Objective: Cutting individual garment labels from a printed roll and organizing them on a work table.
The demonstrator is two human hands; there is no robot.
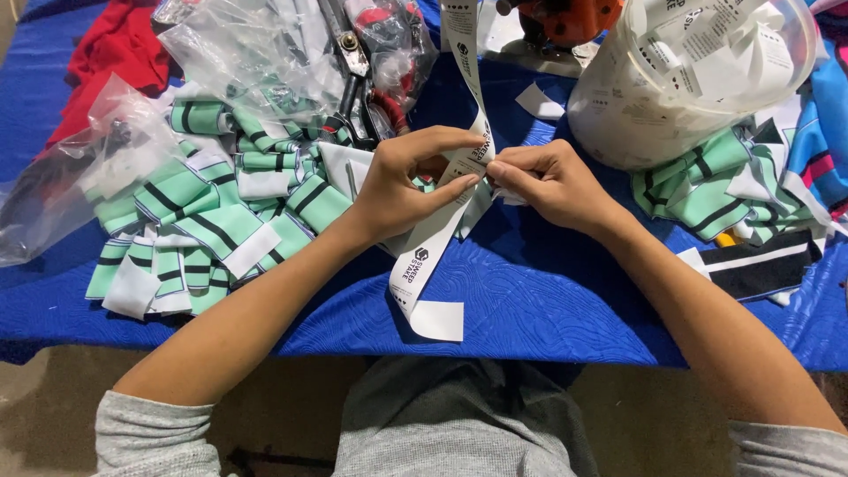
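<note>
Fingers pinching a white label strip.
Left hand and right hand are both clamping it above the blue desk.

**Labels and bags on the blue table**

A long white label strip with black print runs from twelve o'clock down to centre, pinched between the left hand and right hand; its free end curls at six o'clock. A clear tub at one o'clock holds loose white labels. Clear plastic bags lie at eleven o'clock, another bag at nine o'clock. A small white tag lies beside the tub.
</note>
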